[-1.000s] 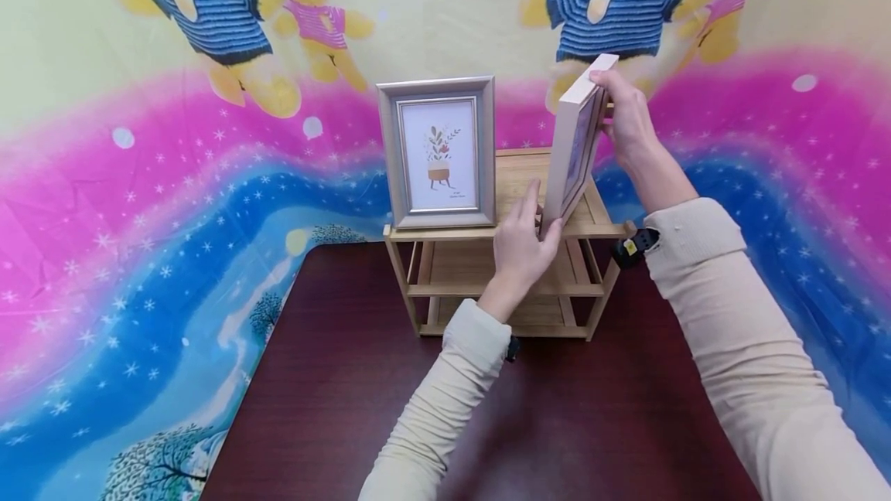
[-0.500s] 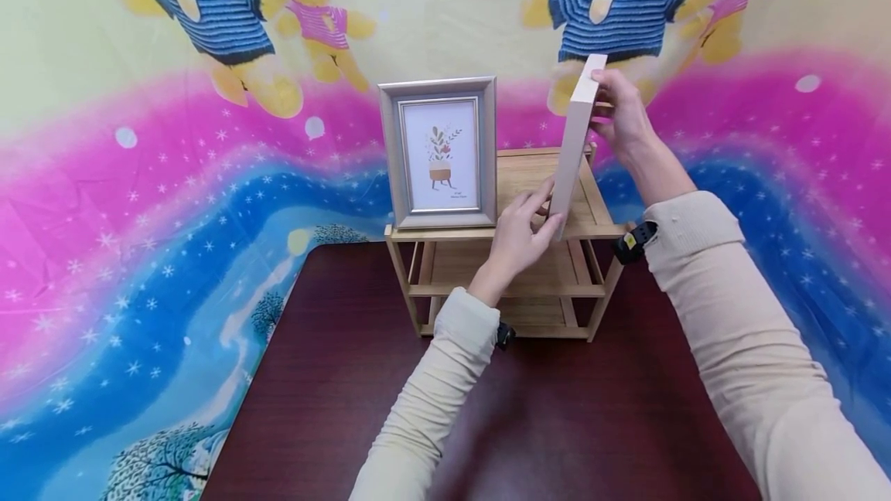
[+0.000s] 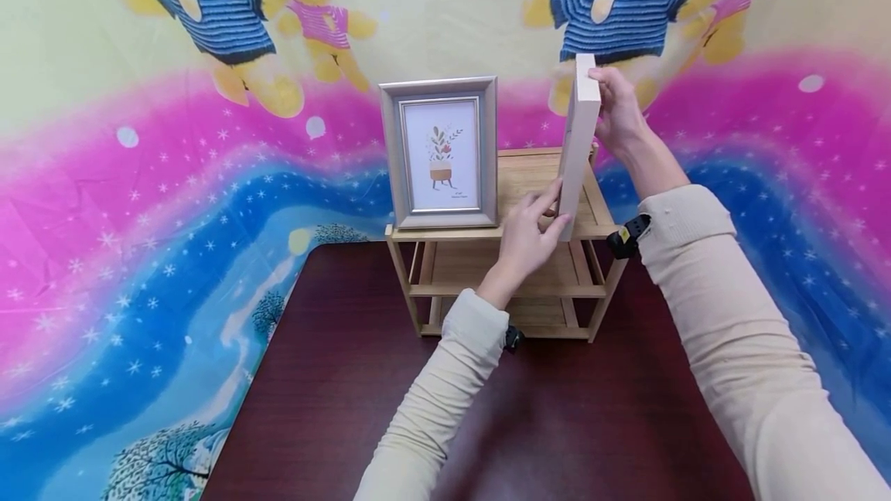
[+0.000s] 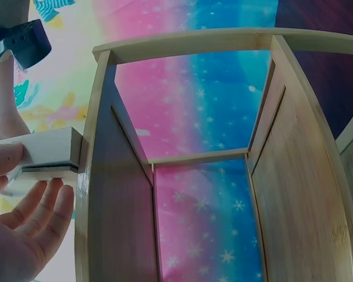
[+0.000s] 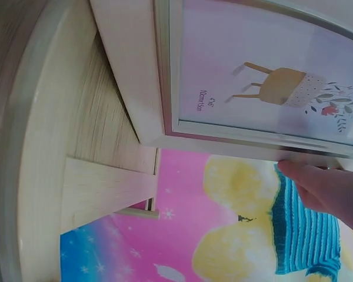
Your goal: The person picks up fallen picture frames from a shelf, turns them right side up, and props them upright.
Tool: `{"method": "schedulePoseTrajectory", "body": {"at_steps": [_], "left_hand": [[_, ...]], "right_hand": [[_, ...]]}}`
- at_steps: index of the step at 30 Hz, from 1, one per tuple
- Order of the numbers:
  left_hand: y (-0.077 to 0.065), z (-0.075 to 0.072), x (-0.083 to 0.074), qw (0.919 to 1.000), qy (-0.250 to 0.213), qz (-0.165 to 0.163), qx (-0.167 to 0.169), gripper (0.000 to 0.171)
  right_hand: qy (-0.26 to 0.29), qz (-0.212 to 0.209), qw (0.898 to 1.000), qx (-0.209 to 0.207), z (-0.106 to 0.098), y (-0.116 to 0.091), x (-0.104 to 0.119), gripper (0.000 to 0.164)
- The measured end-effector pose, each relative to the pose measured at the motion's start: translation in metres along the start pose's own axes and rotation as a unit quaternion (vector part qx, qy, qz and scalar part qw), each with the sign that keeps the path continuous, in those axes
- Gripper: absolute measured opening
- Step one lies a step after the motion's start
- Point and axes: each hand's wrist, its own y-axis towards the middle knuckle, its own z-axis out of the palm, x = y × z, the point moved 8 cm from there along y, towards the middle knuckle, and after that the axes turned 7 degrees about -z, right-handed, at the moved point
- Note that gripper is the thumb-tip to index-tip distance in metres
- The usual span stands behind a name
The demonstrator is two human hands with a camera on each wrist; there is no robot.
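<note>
A cream-white picture frame [image 3: 579, 149] stands nearly edge-on on the right side of the top tier of a wooden shelf [image 3: 529, 176]. My right hand [image 3: 622, 114] grips its upper part, thumb on the near edge. Low on the same frame, my left hand [image 3: 527, 242] holds the front edge between thumb and fingers. In the left wrist view the left fingers [image 4: 44, 214] lie below the frame's corner [image 4: 50, 147]. The right wrist view shows the frame's glazed face with a potted-plant print [image 5: 282, 85]. Its back is mostly hidden.
Left on the top tier, a grey-silver picture frame [image 3: 487, 153] stands upright, facing forward. The shelf has lower tiers [image 3: 508, 269] and sits on a dark red-brown table [image 3: 334, 377]. Behind hangs a bear-printed cloth [image 3: 278, 176].
The cream-white frame has turned from showing its picture face on the right to nearly edge-on, its top shifting left. Both hands keep hold of it; the grey-silver frame stays put.
</note>
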Motion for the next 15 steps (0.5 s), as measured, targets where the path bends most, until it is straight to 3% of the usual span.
{"method": "schedulePoseTrajectory", "body": {"at_steps": [5,10,15], "left_hand": [[0.0,0.002,-0.002,1.0,-0.006,0.005,-0.003,0.05],[-0.001,0.002,-0.004,1.0,-0.001,0.001,-0.007,0.05],[-0.002,0.002,-0.007,0.9999,0.008,0.007,-0.009,0.05]], "right_hand": [[0.002,-0.001,1.0,0.021,0.001,0.0,0.0,0.024],[-0.003,-0.007,0.999,0.038,0.002,-0.004,0.002,0.037],[-0.049,-0.063,0.997,0.001,-0.006,-0.013,0.015,0.05]]}}
